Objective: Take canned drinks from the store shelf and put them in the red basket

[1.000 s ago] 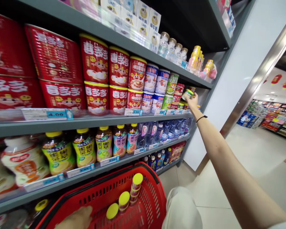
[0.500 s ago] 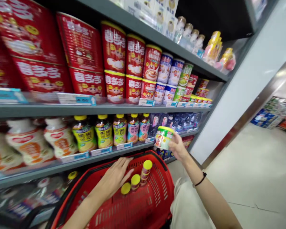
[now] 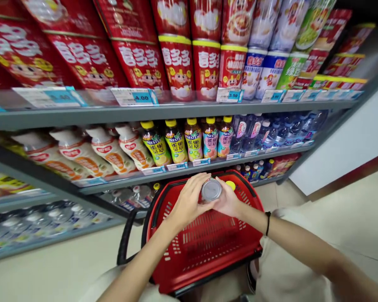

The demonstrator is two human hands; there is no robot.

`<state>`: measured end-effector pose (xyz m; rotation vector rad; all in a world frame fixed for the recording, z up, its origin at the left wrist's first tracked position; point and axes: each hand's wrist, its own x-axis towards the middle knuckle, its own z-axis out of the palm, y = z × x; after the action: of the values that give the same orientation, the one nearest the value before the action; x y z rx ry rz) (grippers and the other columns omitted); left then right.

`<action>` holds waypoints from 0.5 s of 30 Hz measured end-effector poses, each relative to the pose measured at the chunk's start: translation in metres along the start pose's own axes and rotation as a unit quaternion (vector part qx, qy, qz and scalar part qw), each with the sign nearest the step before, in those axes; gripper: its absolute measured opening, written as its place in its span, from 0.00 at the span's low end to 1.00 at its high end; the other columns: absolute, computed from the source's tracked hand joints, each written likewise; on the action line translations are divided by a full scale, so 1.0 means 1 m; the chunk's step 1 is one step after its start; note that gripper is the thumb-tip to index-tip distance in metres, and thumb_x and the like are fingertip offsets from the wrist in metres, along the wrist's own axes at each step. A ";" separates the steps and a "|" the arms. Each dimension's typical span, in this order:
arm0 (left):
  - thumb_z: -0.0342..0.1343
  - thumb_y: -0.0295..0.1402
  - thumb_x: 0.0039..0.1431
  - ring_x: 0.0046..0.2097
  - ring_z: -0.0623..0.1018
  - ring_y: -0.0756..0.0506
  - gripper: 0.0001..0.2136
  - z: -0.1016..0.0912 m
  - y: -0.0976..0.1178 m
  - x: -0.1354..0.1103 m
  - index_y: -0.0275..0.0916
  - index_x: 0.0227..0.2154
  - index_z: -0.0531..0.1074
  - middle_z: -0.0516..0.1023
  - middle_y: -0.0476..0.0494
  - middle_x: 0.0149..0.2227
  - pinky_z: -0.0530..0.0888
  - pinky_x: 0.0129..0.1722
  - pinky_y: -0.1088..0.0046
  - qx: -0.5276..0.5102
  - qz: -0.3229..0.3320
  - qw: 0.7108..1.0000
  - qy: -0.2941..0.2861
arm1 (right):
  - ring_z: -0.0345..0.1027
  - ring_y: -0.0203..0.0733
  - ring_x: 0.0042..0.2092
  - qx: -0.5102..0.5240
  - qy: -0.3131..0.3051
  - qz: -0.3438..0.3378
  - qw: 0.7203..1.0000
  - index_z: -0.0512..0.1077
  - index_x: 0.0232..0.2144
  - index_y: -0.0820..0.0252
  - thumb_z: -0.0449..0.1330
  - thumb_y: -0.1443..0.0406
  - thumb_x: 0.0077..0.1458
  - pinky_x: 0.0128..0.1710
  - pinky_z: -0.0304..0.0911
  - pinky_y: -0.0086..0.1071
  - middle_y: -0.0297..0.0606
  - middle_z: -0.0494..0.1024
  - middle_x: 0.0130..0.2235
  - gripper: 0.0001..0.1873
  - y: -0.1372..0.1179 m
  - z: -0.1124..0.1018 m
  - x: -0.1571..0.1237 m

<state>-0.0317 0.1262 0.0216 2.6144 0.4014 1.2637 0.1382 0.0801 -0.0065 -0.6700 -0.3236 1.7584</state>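
Can [image 3: 211, 190] sits right between both hands over the basket [image 3: 189, 251], silver end facing the camera, so the label can't be read from here. Left hand [image 3: 187, 203] is wrapped round its left side, fingers curled over the top edge. Right hand [image 3: 228, 202] cups the other side, fingers closed against it, with a black band [image 3: 267, 223] on that wrist. So both hands are gripping the same can, held just above the far end of the basket.

Basket is red plastic with a slotted wall and a black handle [image 3: 124, 241] hanging off its left side. A yellow lid [image 3: 230, 185] peeks out inside it just beside the right hand; what's under it is hidden.

Past the hands is the shelf [image 3: 164, 112]. Straight ahead on the lower level there's a row of tea bottles [image 3: 193, 140] with yellow caps, white bottles [image 3: 113, 151] to the left of those, water bottles [image 3: 271, 132] to the right. Level above is stacked with red tins [image 3: 179, 67], then blue and green ones further right. Price tags [image 3: 135, 96] run along the shelf edge, one reading 4.00. Floor [image 3: 349, 218] is pale tile.
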 end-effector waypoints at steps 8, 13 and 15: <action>0.73 0.39 0.57 0.59 0.77 0.37 0.33 0.005 0.008 0.002 0.40 0.61 0.65 0.77 0.34 0.58 0.75 0.61 0.54 -0.027 -0.048 0.998 0.008 | 0.63 0.36 0.19 -0.165 -0.014 0.040 0.985 0.73 0.33 0.58 0.55 0.39 0.65 0.18 0.63 0.29 0.31 0.71 0.22 0.30 -0.009 0.002 -0.005; 0.74 0.40 0.55 0.52 0.79 0.39 0.29 0.006 0.011 -0.001 0.39 0.55 0.68 0.79 0.36 0.51 0.77 0.53 0.59 -0.014 -0.053 0.998 0.016 | 0.56 0.32 0.17 -0.240 -0.013 0.031 0.970 0.71 0.29 0.60 0.55 0.34 0.60 0.15 0.59 0.26 0.29 0.67 0.19 0.34 -0.004 -0.002 -0.006; 0.74 0.42 0.55 0.50 0.80 0.39 0.29 0.009 0.012 -0.002 0.39 0.53 0.69 0.79 0.37 0.49 0.77 0.51 0.60 -0.012 -0.062 0.998 0.023 | 0.56 0.31 0.17 -0.264 -0.001 0.027 0.964 0.69 0.27 0.60 0.56 0.34 0.58 0.14 0.58 0.25 0.29 0.66 0.18 0.35 -0.003 -0.004 -0.007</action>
<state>-0.0243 0.1137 0.0186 2.5023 0.5433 1.2829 0.1447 0.0742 -0.0063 -1.0631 -0.7990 1.7317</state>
